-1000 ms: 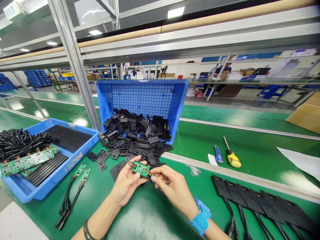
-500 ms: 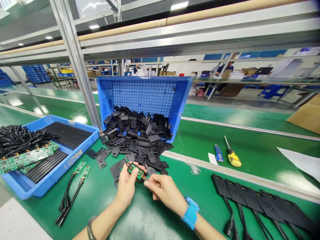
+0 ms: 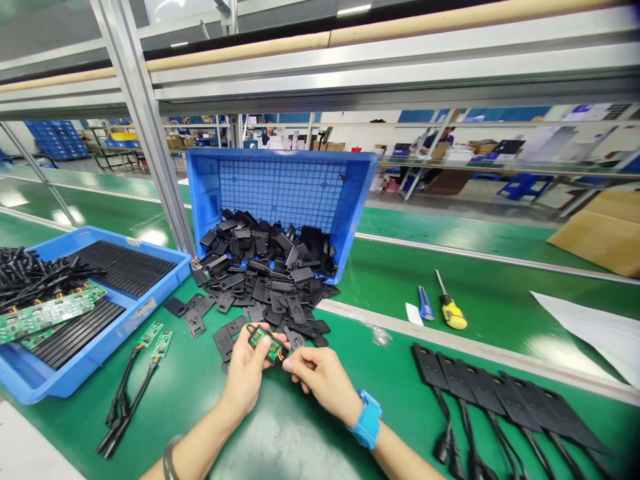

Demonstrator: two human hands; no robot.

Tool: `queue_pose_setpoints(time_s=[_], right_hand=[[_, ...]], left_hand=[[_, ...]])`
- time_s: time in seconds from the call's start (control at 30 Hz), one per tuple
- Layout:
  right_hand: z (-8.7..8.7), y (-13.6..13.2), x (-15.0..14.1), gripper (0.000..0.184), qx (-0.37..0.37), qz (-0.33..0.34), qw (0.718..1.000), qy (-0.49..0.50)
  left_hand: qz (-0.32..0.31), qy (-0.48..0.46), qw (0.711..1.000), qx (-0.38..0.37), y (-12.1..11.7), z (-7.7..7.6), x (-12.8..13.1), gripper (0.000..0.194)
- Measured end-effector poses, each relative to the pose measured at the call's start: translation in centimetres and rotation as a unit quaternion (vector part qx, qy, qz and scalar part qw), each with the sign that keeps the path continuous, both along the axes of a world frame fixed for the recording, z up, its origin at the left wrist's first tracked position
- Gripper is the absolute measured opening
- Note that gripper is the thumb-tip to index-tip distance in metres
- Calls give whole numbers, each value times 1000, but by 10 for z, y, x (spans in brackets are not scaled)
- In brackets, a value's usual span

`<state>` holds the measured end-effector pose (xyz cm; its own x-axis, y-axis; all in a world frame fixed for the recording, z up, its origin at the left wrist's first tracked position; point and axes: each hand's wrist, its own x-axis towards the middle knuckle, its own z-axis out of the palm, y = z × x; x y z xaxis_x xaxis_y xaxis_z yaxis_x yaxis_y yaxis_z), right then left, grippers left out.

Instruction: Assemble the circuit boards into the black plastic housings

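My left hand (image 3: 246, 371) grips a small green circuit board (image 3: 265, 341) set in a black plastic cover, thumb on top. My right hand (image 3: 316, 379), with a blue wrist strap (image 3: 367, 421), pinches the board's right end where coloured wires come out. Both hands hover just above the green bench, in front of a pile of black plastic covers (image 3: 270, 280) spilling from a tipped blue crate (image 3: 285, 193).
A blue tray (image 3: 115, 320) at left holds black cables, black strips and green boards. Two wired boards (image 3: 155, 337) lie beside it. A row of finished black units with cables (image 3: 500, 400) sits at right. A yellow screwdriver (image 3: 450, 308) and blue knife (image 3: 425, 304) lie beyond.
The board now sits in a black cover rather than bare. Both hands have shifted slightly left and away from me, closer to the pile of covers.
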<state>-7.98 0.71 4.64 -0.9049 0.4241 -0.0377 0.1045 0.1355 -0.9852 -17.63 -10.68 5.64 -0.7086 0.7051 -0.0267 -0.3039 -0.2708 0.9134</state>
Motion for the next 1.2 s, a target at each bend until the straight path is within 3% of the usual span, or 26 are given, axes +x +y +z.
queue_pose_setpoints(time_s=[0.23,0.4,0.53,0.77,0.9,1.2], right_hand=[[-4,-3,-2,33,70,-36,996,-31],[10,0,4,32,194,10,981,17],[15,9,9,13,301,-19,948,102],[5,20,10,26,491,4,864,117],[6,21,10,25,511,13,850,129],[4,21,9,21,472,25,872,129]], left_hand=[[40,81,995,-32,1,-1,5,31],[-16,45,997,-65,3,3,0,32],[-108,106,978,-144,3,2,3,22],[-132,232,938,-222,3,-10,8,13],[-130,254,929,-236,4,-9,7,13],[-131,293,915,-243,3,-11,6,15]])
